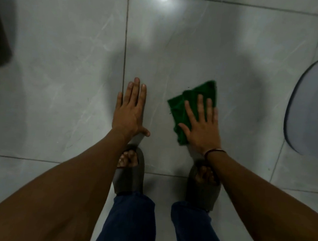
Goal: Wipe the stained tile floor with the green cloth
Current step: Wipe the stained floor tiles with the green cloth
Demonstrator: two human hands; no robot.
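A folded green cloth (190, 103) lies on the pale grey tile floor (195, 48) in front of my feet. My right hand (203, 126) presses flat on the cloth's near half with fingers spread, covering part of it. My left hand (131, 111) rests flat on the bare tile to the left of the cloth, fingers straight and together, holding nothing. I cannot make out a distinct stain on the tile around the cloth.
My feet in dark slides (129, 172) stand just behind both hands. A dark grout line (125, 45) runs away from my left hand. A round grey-blue object (309, 109) lies at the right edge, and a dark object (0, 42) at the left edge.
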